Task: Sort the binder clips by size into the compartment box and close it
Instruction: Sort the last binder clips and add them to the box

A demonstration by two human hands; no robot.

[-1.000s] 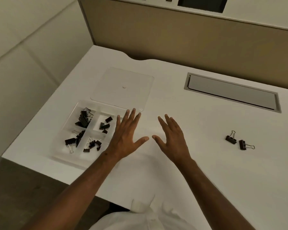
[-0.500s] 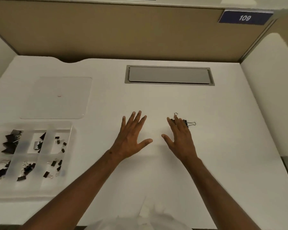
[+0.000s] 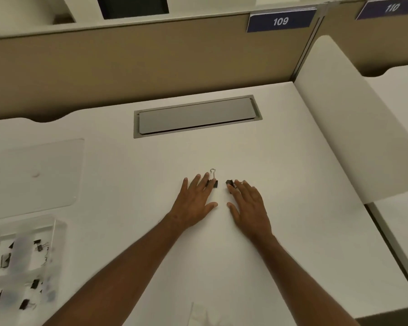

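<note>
Most clips are lying sorted in the compartment box [image 3: 57, 234] at the desk's [image 3: 292, 231] near-left corner, lid [image 3: 33, 177] off; flat-fingered left hand [image 3: 194, 203] and right hand [image 3: 250, 205] are touching the last two binder clips [image 3: 213, 181] mid-desk

Black binder clips [image 3: 214, 182], silver wire handles; white desk [image 3: 151, 184]; grey cable hatch [image 3: 196, 117]; tan partition [image 3: 127, 62]; navy number plates [image 3: 280, 21], white digits.

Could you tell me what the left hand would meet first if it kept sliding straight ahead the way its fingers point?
The left hand would meet the black binder clip at its fingertips first; they seem to touch it already.
</note>
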